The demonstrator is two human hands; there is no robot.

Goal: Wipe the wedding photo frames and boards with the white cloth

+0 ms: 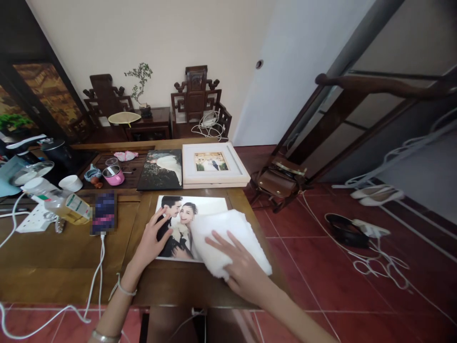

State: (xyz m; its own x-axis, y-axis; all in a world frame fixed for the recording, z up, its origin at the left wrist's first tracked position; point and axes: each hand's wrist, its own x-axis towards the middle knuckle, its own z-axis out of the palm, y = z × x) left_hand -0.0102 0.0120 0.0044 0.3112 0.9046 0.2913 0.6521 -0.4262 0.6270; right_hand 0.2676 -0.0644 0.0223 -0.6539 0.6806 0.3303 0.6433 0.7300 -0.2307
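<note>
A glossy photo panel [180, 233] of a couple lies face up near the table's front edge. My left hand [154, 238] rests on its left side, fingers spread and flat, holding nothing. A folded white towel [246, 238] covers the panel's right part and reaches past it to the right. My right hand [241, 267] holds the towel against the panel, its fingers stretched across the top. The panel's right edge is hidden under the cloth.
Behind the panel lie a dark photo panel [162, 169] and a white picture frame [235, 164]. To the left are a phone [103, 213] with a cable, a bottle [67, 207], a power strip [34, 221] and a pink cup [113, 176]. A chair with a brown bag [276, 183] stands right.
</note>
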